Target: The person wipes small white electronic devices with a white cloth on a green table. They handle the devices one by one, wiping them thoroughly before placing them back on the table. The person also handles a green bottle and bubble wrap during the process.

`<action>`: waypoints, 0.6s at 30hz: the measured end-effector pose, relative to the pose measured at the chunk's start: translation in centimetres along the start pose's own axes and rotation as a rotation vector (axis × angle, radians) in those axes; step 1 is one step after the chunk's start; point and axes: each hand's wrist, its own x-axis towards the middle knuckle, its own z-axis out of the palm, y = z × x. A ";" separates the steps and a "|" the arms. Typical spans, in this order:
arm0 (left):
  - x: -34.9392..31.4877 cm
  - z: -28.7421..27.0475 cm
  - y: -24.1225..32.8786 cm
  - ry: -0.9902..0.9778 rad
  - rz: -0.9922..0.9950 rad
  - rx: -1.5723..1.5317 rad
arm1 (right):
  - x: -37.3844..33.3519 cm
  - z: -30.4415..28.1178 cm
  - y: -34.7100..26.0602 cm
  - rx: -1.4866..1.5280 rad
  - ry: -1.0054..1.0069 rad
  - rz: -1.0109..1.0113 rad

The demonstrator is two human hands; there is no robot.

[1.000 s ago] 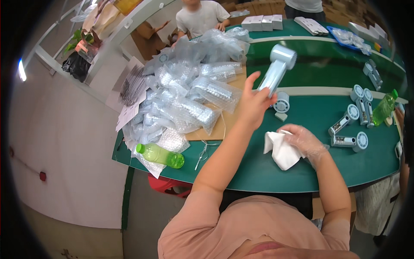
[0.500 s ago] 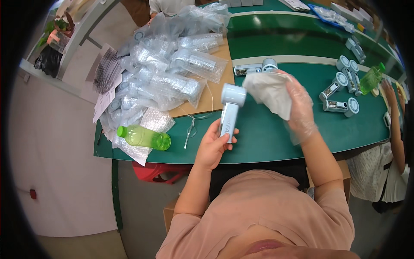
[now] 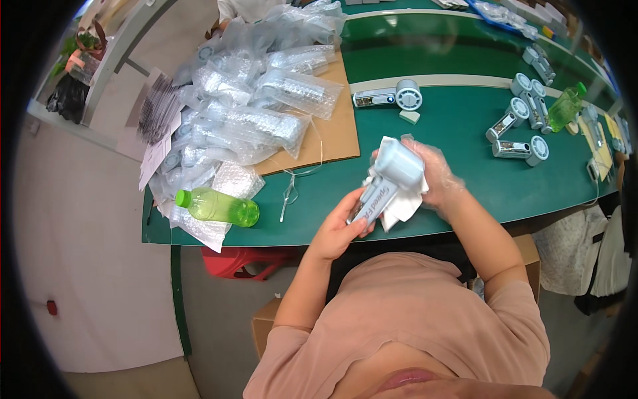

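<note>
A pale blue handheld fan [image 3: 401, 166] is held tilted above the near part of the green table. My left hand [image 3: 340, 229] is closed around the lower end of its handle. In a clear plastic glove, my right hand [image 3: 435, 174] grips a white cloth [image 3: 403, 207] and presses it behind and along the side of the fan's head. Part of the cloth and most of the right fingers are hidden by the fan. Beyond the hands lies another fan [image 3: 408, 96], with a small pale block [image 3: 409, 117] beside it.
Bubble-wrapped fans [image 3: 266, 120] are heaped on cardboard [image 3: 345, 133] at the left. Near them lie a green bottle [image 3: 219, 207], a string [image 3: 287, 196] and paper sheets [image 3: 159, 110]. Several fans [image 3: 518, 126] and another green bottle [image 3: 565, 110] are at the right. A red stool [image 3: 239, 263] stands below.
My right hand has brought the cloth down and left onto the fan. The fan has tilted and shifted right, its head now against the cloth. The person at the right has moved mostly out of view.
</note>
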 end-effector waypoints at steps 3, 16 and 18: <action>2.2 1.9 -1.3 0.226 0.086 0.079 | -0.2 1.3 2.5 0.316 0.047 -0.069; 2.3 4.0 -0.8 0.160 -0.158 0.087 | -0.7 1.1 3.2 -0.010 0.082 -0.279; 2.3 3.1 -2.0 0.169 -0.221 0.039 | -0.9 1.8 1.9 -0.048 0.111 -0.333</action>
